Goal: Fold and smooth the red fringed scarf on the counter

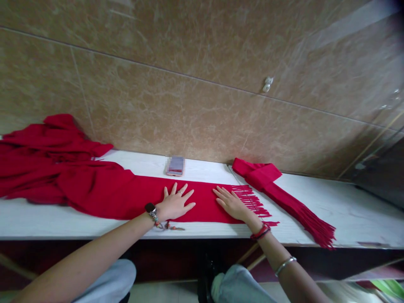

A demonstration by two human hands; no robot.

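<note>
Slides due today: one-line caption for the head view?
Left hand and right hand lie flat on a fringed red scarf; phone behind, folded red scarf at right.

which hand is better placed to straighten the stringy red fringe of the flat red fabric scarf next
Probably the right hand: it rests palm-down on the flat red fabric scarf, close to the stringy red fringe. The left hand, also on the scarf, is farther from that fringe.
</note>
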